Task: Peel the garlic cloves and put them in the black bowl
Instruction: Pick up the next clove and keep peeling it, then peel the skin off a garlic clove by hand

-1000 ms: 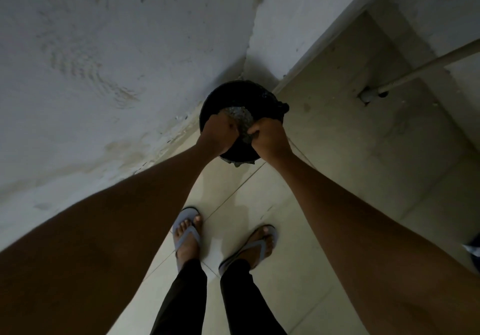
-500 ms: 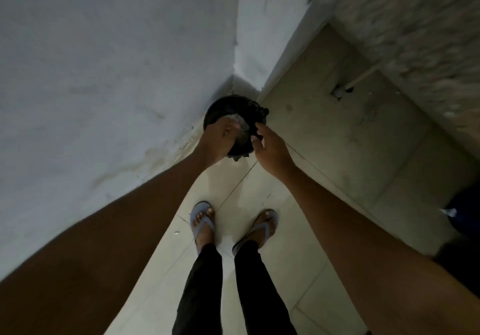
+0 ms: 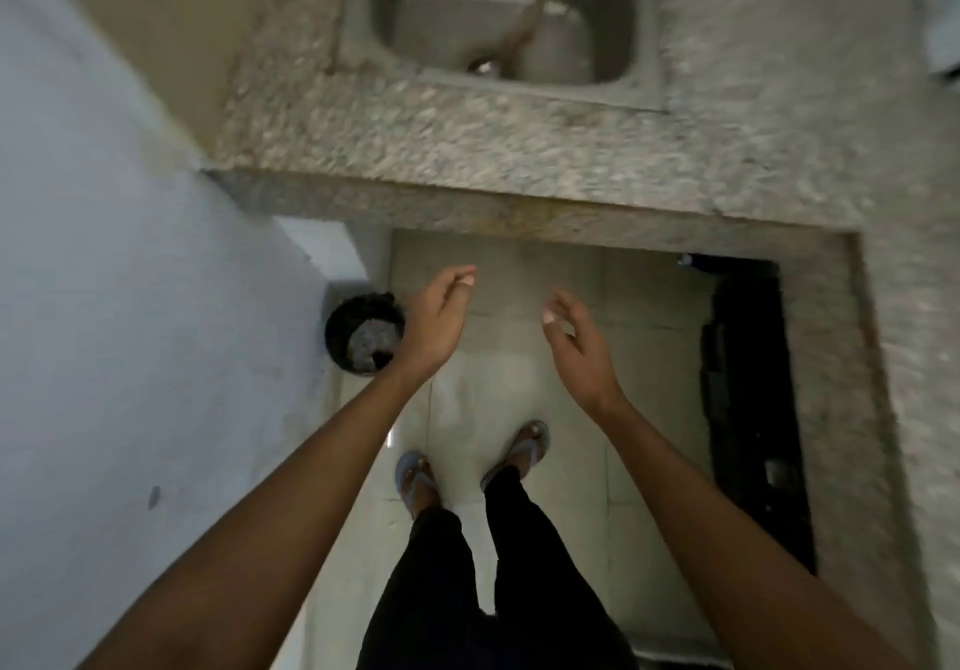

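Observation:
A round black container (image 3: 363, 332) with pale scraps inside stands on the floor in the corner by the white wall. My left hand (image 3: 434, 317) hovers just right of it, fingers relaxed and holding nothing. My right hand (image 3: 574, 341) hangs over the floor tiles, fingers loosely spread, also holding nothing. No garlic cloves or black bowl can be made out in view.
A speckled granite counter (image 3: 519, 160) with a steel sink (image 3: 498, 19) runs across the top and down the right side. A dark opening (image 3: 753, 399) lies under the counter at right. My sandalled feet (image 3: 467, 461) stand on pale floor tiles.
Both hands have left the black container and lifted away, now free. The view has swung up from the floor corner, bringing the counter and sink into sight.

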